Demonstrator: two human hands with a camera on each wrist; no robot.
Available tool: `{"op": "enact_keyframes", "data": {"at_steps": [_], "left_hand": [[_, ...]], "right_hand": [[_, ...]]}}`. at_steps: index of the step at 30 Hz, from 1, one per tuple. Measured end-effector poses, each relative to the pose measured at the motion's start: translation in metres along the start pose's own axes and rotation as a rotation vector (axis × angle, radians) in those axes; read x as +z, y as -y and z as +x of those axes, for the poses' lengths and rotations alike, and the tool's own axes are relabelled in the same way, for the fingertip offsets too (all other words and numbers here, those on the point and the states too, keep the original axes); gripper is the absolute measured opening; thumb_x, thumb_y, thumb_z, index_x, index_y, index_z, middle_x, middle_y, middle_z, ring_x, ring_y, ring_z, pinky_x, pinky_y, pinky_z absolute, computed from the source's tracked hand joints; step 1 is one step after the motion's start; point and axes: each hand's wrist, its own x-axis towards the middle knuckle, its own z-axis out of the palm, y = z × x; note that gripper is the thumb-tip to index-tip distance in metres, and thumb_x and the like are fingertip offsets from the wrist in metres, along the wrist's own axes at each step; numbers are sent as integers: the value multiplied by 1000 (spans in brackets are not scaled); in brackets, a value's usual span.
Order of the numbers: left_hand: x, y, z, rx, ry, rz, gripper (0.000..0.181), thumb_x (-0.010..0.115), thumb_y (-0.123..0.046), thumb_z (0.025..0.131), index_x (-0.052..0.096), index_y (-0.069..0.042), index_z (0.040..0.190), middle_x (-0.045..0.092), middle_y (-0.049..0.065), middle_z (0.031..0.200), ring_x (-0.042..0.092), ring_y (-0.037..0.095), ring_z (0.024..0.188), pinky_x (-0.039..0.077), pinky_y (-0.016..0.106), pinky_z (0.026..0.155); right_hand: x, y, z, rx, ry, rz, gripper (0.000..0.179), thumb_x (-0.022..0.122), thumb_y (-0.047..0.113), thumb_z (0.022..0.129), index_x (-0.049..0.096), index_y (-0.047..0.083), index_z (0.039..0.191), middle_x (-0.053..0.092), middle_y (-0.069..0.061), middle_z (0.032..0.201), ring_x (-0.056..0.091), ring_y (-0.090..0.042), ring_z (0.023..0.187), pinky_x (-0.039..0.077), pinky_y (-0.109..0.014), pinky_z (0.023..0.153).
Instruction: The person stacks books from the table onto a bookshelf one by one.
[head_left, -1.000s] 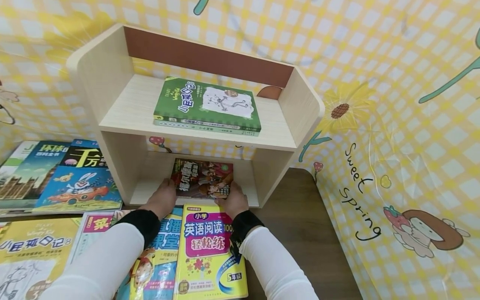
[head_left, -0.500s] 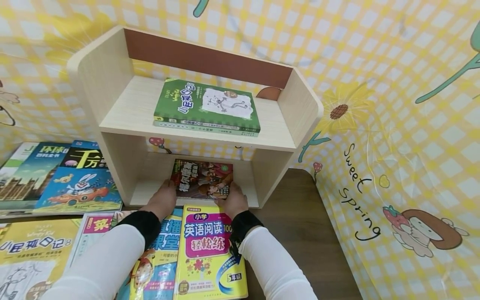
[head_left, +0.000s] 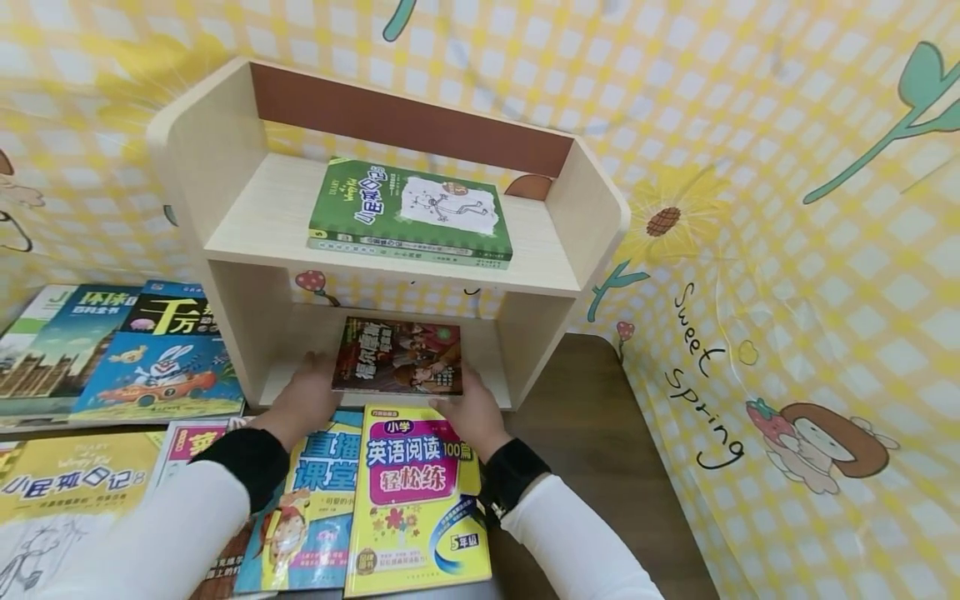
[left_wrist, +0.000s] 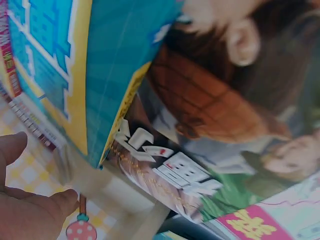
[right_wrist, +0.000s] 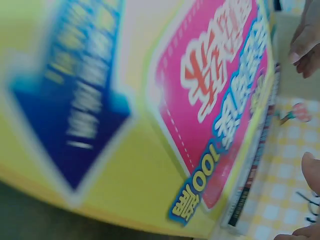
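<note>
Two bare hands on this one: my left hand (head_left: 306,396) and right hand (head_left: 474,414) flank dark paperback (head_left: 401,358), fingers loose, not gripping. Flat rectangle, cover up, on bookshelf's (head_left: 202,158) lower level; long axis left-right, title end toward my left. Shelf's smooth pale wood-look, rounded corners. Green paperbacks (head_left: 408,208) above on upper board, yellow workbook (head_left: 416,533) right in front. Yellow-checked sheet (head_left: 840,325) behind.
</note>
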Motion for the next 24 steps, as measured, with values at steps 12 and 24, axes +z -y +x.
{"op": "enact_keyframes", "data": {"at_steps": [12, 24], "left_hand": [[-9, 12, -74, 20, -48, -28, 88, 69, -19, 89, 11, 21, 143, 12, 44, 145, 20, 58, 132, 32, 67, 100], [20, -25, -116, -57, -8, 10, 106, 80, -45, 75, 24, 10, 147, 29, 40, 142, 30, 58, 128, 37, 71, 93]], "right_hand": [[-30, -7, -79, -12, 15, 91, 81, 68, 26, 91, 20, 14, 155, 22, -9, 159, 23, -30, 144, 30, -50, 112], [-32, -13, -143, 53, -24, -137, 94, 86, 29, 73, 35, 10, 150, 33, -15, 154, 32, -37, 140, 38, -57, 104]]}}
